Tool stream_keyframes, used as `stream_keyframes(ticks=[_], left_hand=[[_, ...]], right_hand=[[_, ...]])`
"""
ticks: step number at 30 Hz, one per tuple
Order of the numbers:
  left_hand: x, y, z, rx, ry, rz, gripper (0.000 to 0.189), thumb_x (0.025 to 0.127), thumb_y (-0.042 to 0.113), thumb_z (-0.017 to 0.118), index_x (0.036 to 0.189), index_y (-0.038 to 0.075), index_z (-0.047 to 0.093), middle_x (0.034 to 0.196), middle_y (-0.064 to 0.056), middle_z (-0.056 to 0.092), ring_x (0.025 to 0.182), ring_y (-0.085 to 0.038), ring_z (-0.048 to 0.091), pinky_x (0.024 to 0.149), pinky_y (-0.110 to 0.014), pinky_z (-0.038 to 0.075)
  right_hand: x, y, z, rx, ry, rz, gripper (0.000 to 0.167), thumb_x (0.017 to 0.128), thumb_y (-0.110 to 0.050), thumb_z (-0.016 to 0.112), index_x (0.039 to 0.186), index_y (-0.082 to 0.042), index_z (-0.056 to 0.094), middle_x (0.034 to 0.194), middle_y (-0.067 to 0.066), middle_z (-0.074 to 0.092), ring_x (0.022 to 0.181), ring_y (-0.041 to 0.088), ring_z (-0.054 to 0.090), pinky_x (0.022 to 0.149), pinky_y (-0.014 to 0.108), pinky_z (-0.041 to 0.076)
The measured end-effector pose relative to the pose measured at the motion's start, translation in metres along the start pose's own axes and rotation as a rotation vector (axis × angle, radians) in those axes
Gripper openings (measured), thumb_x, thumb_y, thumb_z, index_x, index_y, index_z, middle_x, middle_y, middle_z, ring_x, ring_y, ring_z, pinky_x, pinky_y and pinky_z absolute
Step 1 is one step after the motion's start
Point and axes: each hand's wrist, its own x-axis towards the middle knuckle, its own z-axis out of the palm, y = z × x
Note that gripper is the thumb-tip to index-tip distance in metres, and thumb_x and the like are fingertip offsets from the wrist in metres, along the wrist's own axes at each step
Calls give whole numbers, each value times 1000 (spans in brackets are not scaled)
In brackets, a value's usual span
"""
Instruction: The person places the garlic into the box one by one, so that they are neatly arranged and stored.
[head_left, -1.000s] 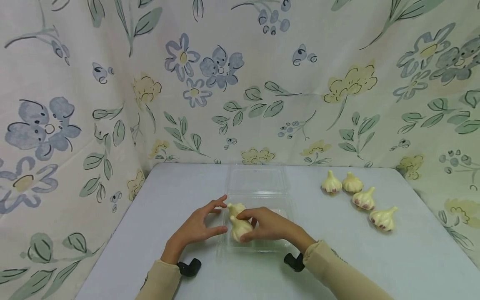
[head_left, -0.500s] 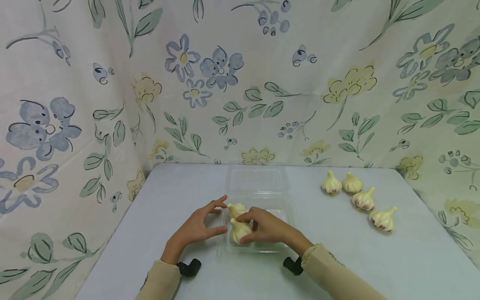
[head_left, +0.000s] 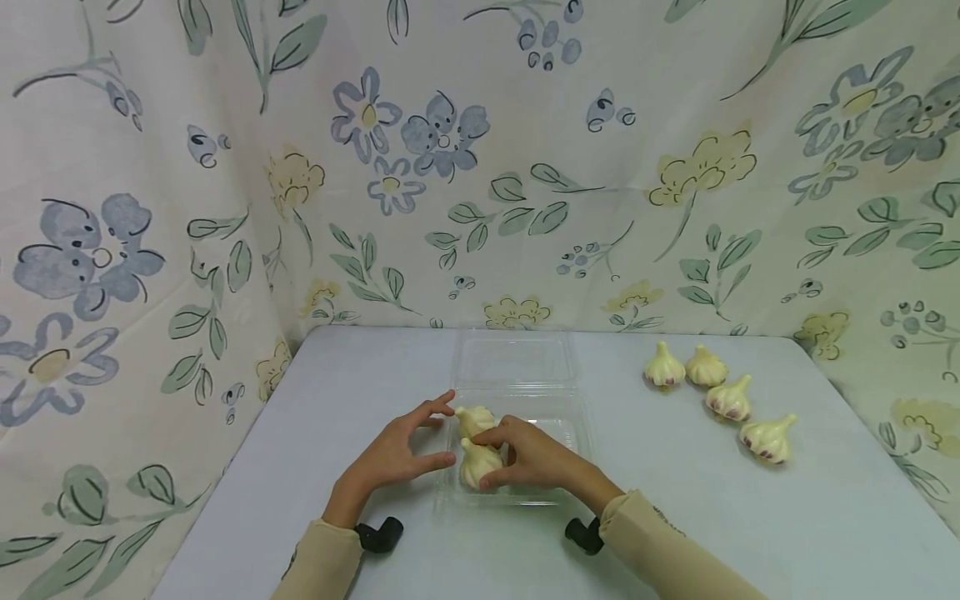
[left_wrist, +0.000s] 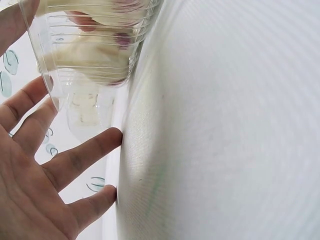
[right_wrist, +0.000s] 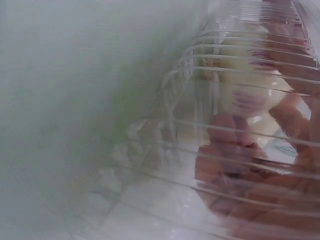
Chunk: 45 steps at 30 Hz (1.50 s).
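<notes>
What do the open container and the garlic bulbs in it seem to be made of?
Container: apparently clear, glossy plastic, being ribbed, see-through and glinting.
Garlic bulbs: smooth, slightly shiny, cream with purple patches; real skin or moulded imitation, I can't tell.

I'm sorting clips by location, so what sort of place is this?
Probably a makeshift indoor tabletop recording spot, though the room itself is hidden: floral cloth screens the back, and a white table bears garlic bulbs and a clear plastic container.

Six garlic bulbs (head_left: 767, 439), one container (head_left: 513, 360), one table (head_left: 825, 533).
</notes>
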Motion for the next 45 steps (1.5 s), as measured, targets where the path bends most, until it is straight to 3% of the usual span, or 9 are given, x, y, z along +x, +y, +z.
stream_keyframes(ticks=[15, 22, 33, 38, 45], left_hand=[[0, 0, 0, -14, -5, 7, 58, 87, 40, 81, 138, 35, 53, 165, 17, 33, 131, -29, 60, 111, -69, 36], [0, 0, 0, 3, -5, 5, 59, 87, 48, 79, 138, 37, 52, 165, 17, 33, 132, -29, 60, 110, -69, 38], [0, 0, 0, 5, -5, -23, 64, 86, 51, 78, 141, 39, 51, 164, 21, 32, 133, -27, 59, 109, -68, 39], [-1, -1, 1, 5, -6, -36, 64, 86, 49, 79, 141, 38, 51, 164, 22, 32, 133, -27, 59, 110, -68, 39], [0, -1, 0, 10, -3, -3, 72, 88, 50, 77, 151, 32, 46, 164, 12, 37, 133, -30, 59, 108, -70, 39]], right_hand=[[-1, 2, 4, 6, 41, -49, 58, 81, -33, 87, 131, -13, 69, 109, 2, 66, 74, 9, 57, 66, 19, 49], [-2, 0, 4, 19, 52, -75, 54, 82, -30, 87, 130, -12, 69, 114, 4, 69, 76, 15, 59, 66, 19, 50], [-5, -1, 4, 38, 44, -32, 53, 82, -31, 86, 130, -14, 69, 117, 2, 70, 82, 24, 64, 68, 19, 51], [-8, -2, 1, 24, 49, -27, 53, 82, -33, 86, 130, -16, 69, 112, 2, 69, 79, 17, 63, 68, 20, 52], [-18, 2, -6, 25, 86, -9, 57, 83, -34, 86, 133, -14, 68, 113, 11, 69, 72, 7, 60, 66, 22, 53]])
